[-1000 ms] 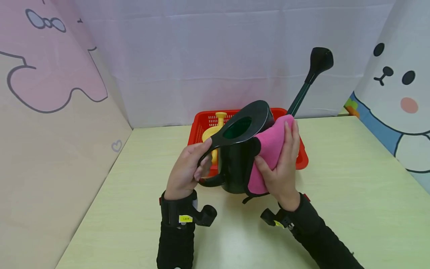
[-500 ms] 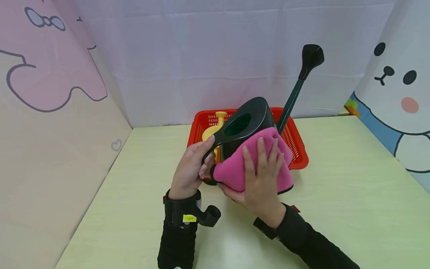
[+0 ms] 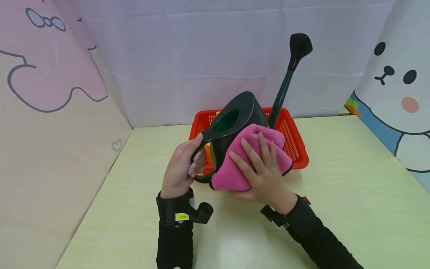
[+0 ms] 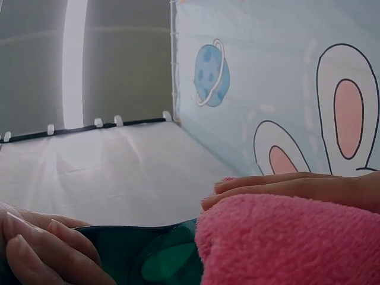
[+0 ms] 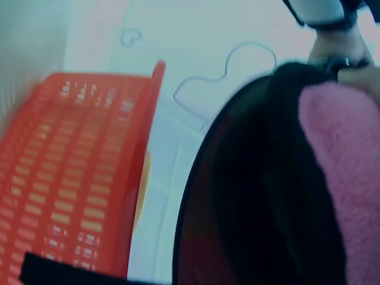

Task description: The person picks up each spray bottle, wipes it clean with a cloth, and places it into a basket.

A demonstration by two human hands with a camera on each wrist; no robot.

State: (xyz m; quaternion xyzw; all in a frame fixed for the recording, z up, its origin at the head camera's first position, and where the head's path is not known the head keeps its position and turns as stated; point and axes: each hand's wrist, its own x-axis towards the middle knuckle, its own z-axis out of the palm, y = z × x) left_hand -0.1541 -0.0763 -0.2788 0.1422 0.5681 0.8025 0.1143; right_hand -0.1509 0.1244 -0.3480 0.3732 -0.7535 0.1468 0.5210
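Observation:
A dark green watering can (image 3: 246,104) is held up, tilted, in front of the red basket in the head view. Its long spout (image 3: 280,98) slants up to the right and ends in a black rose. My left hand (image 3: 181,166) grips the can's handle, fingers curled round it. My right hand (image 3: 265,179) presses a fluffy pink cloth (image 3: 231,177) with dark edging against the can's side. Its fingers are spread and nearly straight; its thumb is mostly hidden. In the left wrist view the pink cloth (image 4: 285,237) covers part of the can.
A red perforated basket (image 3: 295,145) stands at the back of the pale wooden table (image 3: 134,194). Something yellow (image 3: 209,153) in it is mostly hidden by the can. A white curtain (image 3: 188,67) hangs behind; printed panels flank the table.
The right hand has moved from the can's right side onto its front with the cloth, fingers now spread. The can has shifted left and slightly up, its spout with it; the left hand still grips the handle.

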